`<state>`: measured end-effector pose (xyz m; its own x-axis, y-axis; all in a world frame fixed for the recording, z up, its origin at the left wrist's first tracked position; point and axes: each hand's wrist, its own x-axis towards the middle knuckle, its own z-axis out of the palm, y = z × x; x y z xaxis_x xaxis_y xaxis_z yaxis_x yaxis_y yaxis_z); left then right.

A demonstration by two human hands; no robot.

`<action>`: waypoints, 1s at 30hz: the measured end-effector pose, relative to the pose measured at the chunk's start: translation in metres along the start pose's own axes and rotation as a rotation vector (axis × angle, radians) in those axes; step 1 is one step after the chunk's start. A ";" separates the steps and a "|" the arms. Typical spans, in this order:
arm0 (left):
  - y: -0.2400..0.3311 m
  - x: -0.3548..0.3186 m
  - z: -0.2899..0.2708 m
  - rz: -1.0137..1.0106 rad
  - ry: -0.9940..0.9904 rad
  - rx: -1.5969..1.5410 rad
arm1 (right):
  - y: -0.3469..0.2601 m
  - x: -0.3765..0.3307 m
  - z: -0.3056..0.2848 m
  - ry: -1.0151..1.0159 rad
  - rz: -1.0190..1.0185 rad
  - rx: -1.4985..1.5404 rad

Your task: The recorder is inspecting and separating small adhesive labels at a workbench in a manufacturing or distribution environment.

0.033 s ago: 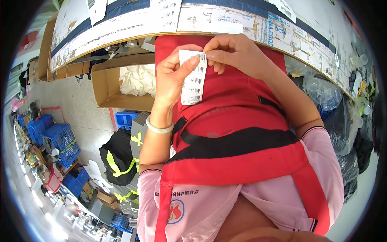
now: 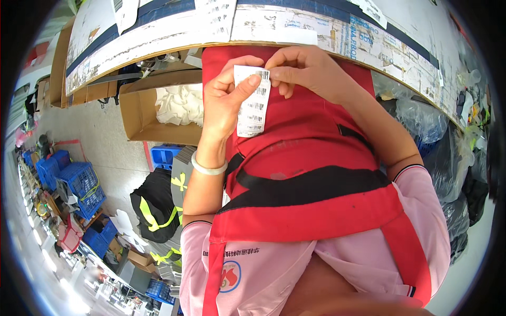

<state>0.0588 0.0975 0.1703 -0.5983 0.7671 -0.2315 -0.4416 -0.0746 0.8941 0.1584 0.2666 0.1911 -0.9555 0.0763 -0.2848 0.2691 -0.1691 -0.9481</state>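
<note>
In front of my red apron, my left hand (image 2: pixel 226 95) grips a narrow white sheet of barcode labels (image 2: pixel 252 113), its thumb lying across the upper part. Rows of small black barcodes run down the sheet's right side. The thumb and forefinger of my right hand (image 2: pixel 305 71) are pinched together at the sheet's upper right edge, and its other fingers curl beneath. Whether a single label is lifted between those fingertips is too small to tell. A larger sheet of barcode labels (image 2: pixel 216 21) lies on the worn white table (image 2: pixel 253 31) just beyond my hands.
Left of my left arm, an open cardboard box (image 2: pixel 134 113) holds white cloth-like material (image 2: pixel 180 104). Blue crates (image 2: pixel 84 184) and a black bundle with yellow-green ties (image 2: pixel 153 205) stand on the floor at left. Clear plastic bags (image 2: pixel 421 121) are under the table at right.
</note>
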 end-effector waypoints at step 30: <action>-0.024 0.011 -0.002 -0.100 -0.141 0.035 | 0.023 -0.016 -0.001 0.396 -0.109 -0.213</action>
<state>0.0616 0.1065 0.1460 -0.4518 0.8514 -0.2666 -0.4695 0.0273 0.8825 0.1797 0.2630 0.1740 -0.8713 0.4586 -0.1750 0.2282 0.0627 -0.9716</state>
